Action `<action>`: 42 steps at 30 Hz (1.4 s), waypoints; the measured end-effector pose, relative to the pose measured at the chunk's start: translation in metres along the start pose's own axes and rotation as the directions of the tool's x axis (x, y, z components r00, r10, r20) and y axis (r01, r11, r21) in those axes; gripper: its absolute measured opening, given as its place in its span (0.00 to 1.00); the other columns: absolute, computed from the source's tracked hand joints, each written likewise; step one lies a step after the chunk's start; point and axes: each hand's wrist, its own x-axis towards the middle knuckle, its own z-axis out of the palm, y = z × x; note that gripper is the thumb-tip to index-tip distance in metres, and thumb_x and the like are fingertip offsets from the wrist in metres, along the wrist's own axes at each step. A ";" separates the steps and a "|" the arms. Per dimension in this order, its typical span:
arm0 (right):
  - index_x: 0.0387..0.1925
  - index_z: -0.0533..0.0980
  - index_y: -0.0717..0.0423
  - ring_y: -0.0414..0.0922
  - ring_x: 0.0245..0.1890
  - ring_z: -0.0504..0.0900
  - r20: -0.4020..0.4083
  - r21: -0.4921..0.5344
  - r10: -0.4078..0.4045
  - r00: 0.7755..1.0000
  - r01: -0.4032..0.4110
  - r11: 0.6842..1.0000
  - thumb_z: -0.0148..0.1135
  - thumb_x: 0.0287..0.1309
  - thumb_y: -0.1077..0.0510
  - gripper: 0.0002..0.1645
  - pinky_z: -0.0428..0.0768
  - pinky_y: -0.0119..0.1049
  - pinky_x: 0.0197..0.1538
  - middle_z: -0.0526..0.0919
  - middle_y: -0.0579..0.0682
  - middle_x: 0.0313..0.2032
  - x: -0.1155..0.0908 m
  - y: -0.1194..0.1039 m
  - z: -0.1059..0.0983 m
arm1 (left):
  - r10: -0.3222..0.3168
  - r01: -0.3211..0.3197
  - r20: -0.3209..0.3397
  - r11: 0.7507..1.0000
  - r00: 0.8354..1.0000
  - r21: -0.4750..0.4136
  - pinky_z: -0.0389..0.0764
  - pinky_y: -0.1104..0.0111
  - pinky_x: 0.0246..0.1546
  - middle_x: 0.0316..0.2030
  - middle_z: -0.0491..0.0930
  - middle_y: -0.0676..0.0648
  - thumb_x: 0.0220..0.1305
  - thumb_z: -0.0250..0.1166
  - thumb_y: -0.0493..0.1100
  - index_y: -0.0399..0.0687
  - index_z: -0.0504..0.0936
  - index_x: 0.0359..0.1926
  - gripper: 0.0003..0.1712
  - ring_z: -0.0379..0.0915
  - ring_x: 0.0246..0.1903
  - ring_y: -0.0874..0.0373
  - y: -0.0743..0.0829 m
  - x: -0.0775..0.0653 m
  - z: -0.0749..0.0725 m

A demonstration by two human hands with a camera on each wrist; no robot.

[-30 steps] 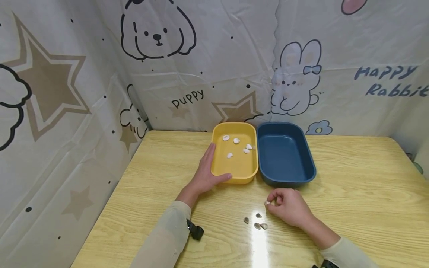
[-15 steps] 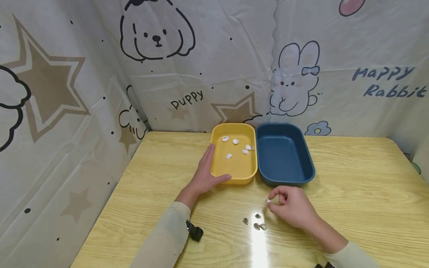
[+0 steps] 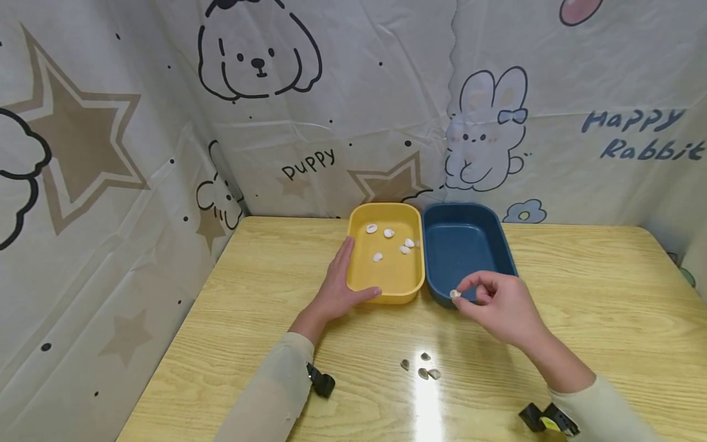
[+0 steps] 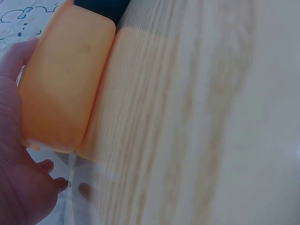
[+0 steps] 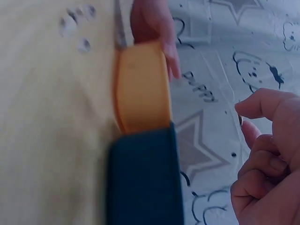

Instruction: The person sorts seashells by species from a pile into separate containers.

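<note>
My left hand point(image 3: 338, 288) rests against the yellow tray point(image 3: 386, 276), its straight fingers along the left wall and thumb across the near rim; the left wrist view shows the thumb and part of the hand at this tray point(image 4: 65, 79). My right hand point(image 3: 505, 307) pinches a small whitish seashell point(image 3: 455, 294) between thumb and forefinger, over the near-left rim of the blue tray point(image 3: 464, 245). In the right wrist view only the edge of that shell point(image 5: 241, 120) shows between the fingertips. Several white seashells point(image 3: 389, 233) lie scattered inside the yellow tray.
Several brownish seashells point(image 3: 423, 372) lie in a small group on the wooden table point(image 3: 276, 264), in front of the trays. Both trays stand side by side near the back edge, against a printed curtain point(image 3: 309, 123).
The right hand has lifted the whitish seashell from the tabletop and carried it forward, up to the blue tray's near rim. The left hand stays at the yellow tray.
</note>
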 end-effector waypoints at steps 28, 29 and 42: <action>0.38 0.82 0.59 0.48 0.14 0.66 -0.147 0.017 0.205 0.968 -0.205 0.979 0.70 0.60 0.48 0.18 0.63 0.35 0.19 0.65 0.47 0.16 0.108 0.049 0.015 | -0.011 0.011 0.014 1.000 1.000 0.002 0.46 0.55 0.71 0.77 0.32 0.67 0.51 0.76 0.62 0.63 0.35 0.80 0.70 0.32 0.75 0.60 -0.003 0.001 -0.001; 0.38 0.82 0.59 0.48 0.15 0.66 -0.146 0.018 0.213 0.966 -0.213 0.977 0.70 0.60 0.48 0.17 0.63 0.35 0.19 0.65 0.47 0.16 0.109 0.051 0.016 | -0.011 0.011 0.014 1.000 1.000 0.003 0.46 0.55 0.71 0.77 0.32 0.67 0.51 0.77 0.62 0.63 0.35 0.80 0.70 0.32 0.75 0.60 -0.003 0.001 0.000; 0.38 0.83 0.60 0.47 0.17 0.70 -0.122 -0.041 0.238 0.963 -0.245 0.969 0.70 0.59 0.51 0.14 0.66 0.35 0.21 0.70 0.49 0.18 0.119 0.068 0.029 | 0.010 -0.010 0.015 1.000 1.000 -0.006 0.45 0.54 0.71 0.77 0.32 0.64 0.52 0.77 0.61 0.60 0.36 0.81 0.70 0.32 0.75 0.59 -0.001 0.000 -0.003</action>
